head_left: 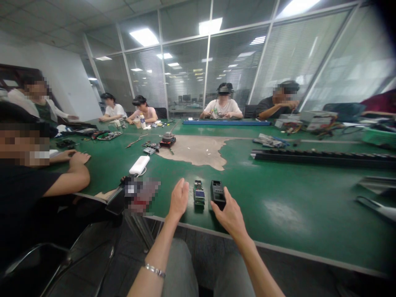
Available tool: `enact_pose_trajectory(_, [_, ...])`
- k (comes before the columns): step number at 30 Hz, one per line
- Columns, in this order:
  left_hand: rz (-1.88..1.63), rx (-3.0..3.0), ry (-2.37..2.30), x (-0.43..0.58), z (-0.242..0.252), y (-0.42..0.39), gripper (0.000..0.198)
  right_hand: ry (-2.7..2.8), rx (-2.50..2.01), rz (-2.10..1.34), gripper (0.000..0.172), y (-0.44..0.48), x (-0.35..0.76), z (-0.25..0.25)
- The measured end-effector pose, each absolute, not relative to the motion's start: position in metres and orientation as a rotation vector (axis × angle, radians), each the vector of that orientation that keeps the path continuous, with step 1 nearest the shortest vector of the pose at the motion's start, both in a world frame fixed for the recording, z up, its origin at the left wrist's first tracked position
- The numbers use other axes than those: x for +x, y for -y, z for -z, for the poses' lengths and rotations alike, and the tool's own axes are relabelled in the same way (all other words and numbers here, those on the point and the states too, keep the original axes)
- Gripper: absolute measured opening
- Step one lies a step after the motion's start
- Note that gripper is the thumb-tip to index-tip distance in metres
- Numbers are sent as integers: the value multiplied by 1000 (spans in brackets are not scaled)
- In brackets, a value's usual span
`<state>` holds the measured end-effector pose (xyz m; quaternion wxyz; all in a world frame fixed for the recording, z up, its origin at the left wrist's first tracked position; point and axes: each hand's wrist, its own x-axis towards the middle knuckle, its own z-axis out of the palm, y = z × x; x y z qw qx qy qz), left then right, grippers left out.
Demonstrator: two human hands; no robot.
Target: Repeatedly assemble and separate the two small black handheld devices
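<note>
In the head view, a small green circuit board [199, 194] with a bluish display lies on the green table, between my two hands. My left hand [179, 200] is just left of the board, apart from it, with fingers stretched out and nothing in it. To the right of the board is a black plastic housing [218, 193] with several cut-outs in its top. My right hand [229, 212] grips this housing, thumb at its near left side and fingers along its right side. The fingertips on the far side are partly hidden.
A white power strip [139, 165] lies to the left, near a seated person's arm [69, 175]. Beyond my hands, a bare brown patch [198, 150] shows in the tabletop [278, 185]. Long black rails [321, 157] lie at the right. Several people sit around the table.
</note>
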<state>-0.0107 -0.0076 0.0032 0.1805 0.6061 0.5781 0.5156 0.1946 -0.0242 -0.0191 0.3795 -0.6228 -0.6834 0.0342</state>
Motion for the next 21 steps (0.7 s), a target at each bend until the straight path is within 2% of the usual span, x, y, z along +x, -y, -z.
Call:
enact_pose_trajectory(4, [-1454,1711,-1625,-12,-3,8,54,1732,-1576,-79,81,25,193,19])
enact_pose_trajectory(10, [-1456,1720,-1620,-13,-3,8,55,1707,-1580,-83,92,29,189,13])
enact_pose_trajectory(17, [-1463,1712,-1614,-13,-4,8,53,1756,-1572,-47,77,27,189,14])
enact_pose_trajectory(21, [-1468,1712,-1609,-13,-3,7,53,1643,-1608,-117,75,32,185,0])
